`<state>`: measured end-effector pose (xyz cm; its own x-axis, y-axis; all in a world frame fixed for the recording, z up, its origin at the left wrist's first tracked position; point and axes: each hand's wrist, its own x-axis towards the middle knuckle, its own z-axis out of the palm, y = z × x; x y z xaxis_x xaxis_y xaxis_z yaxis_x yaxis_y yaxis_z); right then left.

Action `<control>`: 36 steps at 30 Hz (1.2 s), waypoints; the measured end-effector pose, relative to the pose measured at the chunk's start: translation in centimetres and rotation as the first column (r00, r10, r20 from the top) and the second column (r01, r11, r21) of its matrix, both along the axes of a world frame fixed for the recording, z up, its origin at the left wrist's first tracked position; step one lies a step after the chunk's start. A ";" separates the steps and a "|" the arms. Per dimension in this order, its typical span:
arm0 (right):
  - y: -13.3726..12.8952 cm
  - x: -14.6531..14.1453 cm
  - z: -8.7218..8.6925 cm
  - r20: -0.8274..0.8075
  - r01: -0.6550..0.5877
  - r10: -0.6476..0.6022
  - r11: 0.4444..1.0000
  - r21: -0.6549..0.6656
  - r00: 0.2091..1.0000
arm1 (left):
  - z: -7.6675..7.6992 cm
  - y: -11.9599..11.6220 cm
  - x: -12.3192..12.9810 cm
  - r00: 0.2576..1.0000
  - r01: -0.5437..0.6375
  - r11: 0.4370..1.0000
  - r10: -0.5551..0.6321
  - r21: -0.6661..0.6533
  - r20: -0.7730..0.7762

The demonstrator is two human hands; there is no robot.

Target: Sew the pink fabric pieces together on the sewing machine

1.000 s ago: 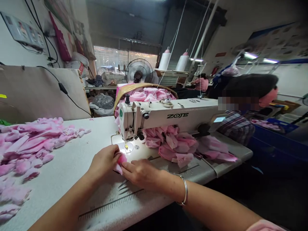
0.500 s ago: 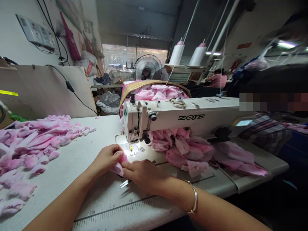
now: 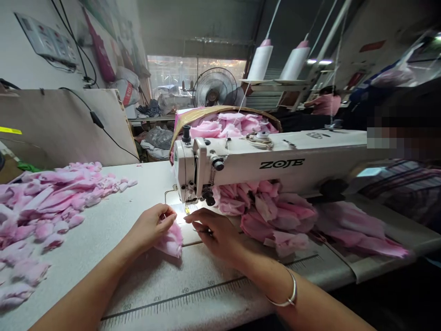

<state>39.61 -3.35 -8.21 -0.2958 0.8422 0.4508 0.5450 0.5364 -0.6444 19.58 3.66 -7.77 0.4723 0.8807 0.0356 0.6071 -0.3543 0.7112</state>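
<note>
My left hand (image 3: pixel 153 227) pinches a piece of pink fabric (image 3: pixel 170 241) just left of and in front of the needle. The fabric hangs down onto the machine bed. My right hand (image 3: pixel 215 232) has its fingers drawn together, the fingertips close to the lit presser foot (image 3: pixel 187 210). A dark bit of a tool, apparently thread snips (image 3: pixel 208 232), shows within its curled fingers; the blades are hidden. Both hands are in front of the head of a white ZOJE sewing machine (image 3: pixel 234 158).
Pink fabric pieces (image 3: pixel 65 197) lie heaped on the left of the table. More pink pieces (image 3: pixel 275 211) are bunched beneath the machine arm, and a full container (image 3: pixel 193 112) stands behind it. Thread cones (image 3: pixel 261 62) and a fan (image 3: pixel 214 87) stand farther back. A person (image 3: pixel 325 101) sits in the distance.
My right hand has come off the fabric and moved up toward the presser foot. Silver blades seen under it before no longer show. The fabric now hangs from my left hand alone.
</note>
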 end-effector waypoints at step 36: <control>0.4 -1.1 -0.7 -0.214 0.087 -0.174 0.928 -0.362 0.961 | 4.6 5.5 -21.0 0.610 -0.497 0.699 0.703 0.515 -0.366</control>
